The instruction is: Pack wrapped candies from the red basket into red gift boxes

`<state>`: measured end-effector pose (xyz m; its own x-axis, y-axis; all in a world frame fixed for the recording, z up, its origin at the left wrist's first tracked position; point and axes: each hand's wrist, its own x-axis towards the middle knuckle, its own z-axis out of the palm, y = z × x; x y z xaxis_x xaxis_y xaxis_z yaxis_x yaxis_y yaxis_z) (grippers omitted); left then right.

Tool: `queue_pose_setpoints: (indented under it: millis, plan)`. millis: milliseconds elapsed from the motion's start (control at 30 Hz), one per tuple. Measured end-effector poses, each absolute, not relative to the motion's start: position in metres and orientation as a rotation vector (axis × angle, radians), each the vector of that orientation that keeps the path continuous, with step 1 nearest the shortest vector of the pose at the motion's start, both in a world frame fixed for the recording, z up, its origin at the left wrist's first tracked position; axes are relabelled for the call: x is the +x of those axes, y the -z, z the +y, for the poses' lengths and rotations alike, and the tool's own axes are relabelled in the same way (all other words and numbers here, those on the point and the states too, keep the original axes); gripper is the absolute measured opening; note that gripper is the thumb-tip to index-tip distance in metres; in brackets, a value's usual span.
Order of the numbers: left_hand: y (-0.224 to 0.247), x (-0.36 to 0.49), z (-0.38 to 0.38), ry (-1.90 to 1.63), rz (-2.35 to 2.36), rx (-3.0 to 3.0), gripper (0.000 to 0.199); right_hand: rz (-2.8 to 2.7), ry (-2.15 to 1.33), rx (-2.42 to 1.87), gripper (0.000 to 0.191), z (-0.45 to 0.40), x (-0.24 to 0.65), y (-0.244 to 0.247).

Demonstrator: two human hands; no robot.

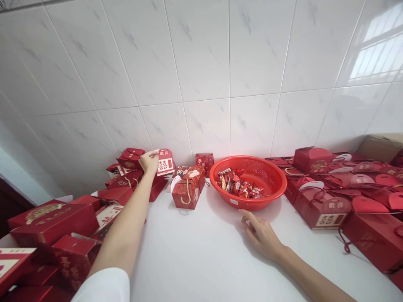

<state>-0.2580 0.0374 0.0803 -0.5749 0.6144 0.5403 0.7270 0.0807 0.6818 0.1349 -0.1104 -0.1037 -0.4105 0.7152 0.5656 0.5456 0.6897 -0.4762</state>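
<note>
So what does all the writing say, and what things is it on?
"歡喜": on the red gift box in the left hand, and the front gift box right of the plastic colander.
"囍": below that, on both.
Too small or blurred: colander sticker, candy wrappers, other boxes' lettering.

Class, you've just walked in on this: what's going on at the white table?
A person's left hand appears to pinch a printed box by the piled boxes on the left. The right hand, with nothing visible in it, is just in front of a red basin holding small wrapped packets. A corded box stands left of the basin, and more red boxes crowd the right side.
</note>
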Motion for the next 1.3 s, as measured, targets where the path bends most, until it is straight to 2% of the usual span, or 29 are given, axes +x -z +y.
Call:
queue_pose_setpoints:
  millis: [167,300,433,533,667,800,933,1100,1300]
  plan:
    - [-0.111,-0.218,0.005,2.129,-1.694,-1.527,0.042,-2.035,-0.362,-0.971,0.037,-0.111,0.134,0.102]
    - [-0.11,-0.17,-0.048,2.29,-1.348,-2.088,0.022,-1.777,-0.388,-0.97,0.025,-0.114,0.136,0.088]
    - [-0.085,-0.119,-0.098,2.007,-1.059,-2.756,0.007,-1.439,-0.388,-0.917,0.023,-0.119,0.145,0.064]
    - [-0.054,-0.085,-0.121,1.7,-0.8,-3.026,0.011,-1.307,-0.356,-0.889,0.023,-0.124,0.155,0.048]
    - [-0.011,-0.056,-0.136,1.519,-0.645,-3.019,0.021,-1.409,-0.398,-0.922,0.023,-0.129,0.163,0.036]
    - [0.014,-0.049,-0.142,1.422,-0.736,-2.792,0.02,-1.559,-0.408,-1.01,0.024,-0.127,0.166,0.032]
    - [0.015,-0.052,-0.145,1.293,-0.84,-2.744,0.014,-1.615,-0.382,-1.063,0.03,-0.125,0.165,0.031]
    - [0.002,-0.05,-0.145,1.157,-0.718,-3.035,0.007,-1.701,-0.466,-1.008,0.028,-0.127,0.162,0.032]
    - [-0.013,-0.037,-0.134,0.935,-0.553,-3.249,0.025,-1.669,-0.579,-0.985,0.027,-0.126,0.162,0.033]
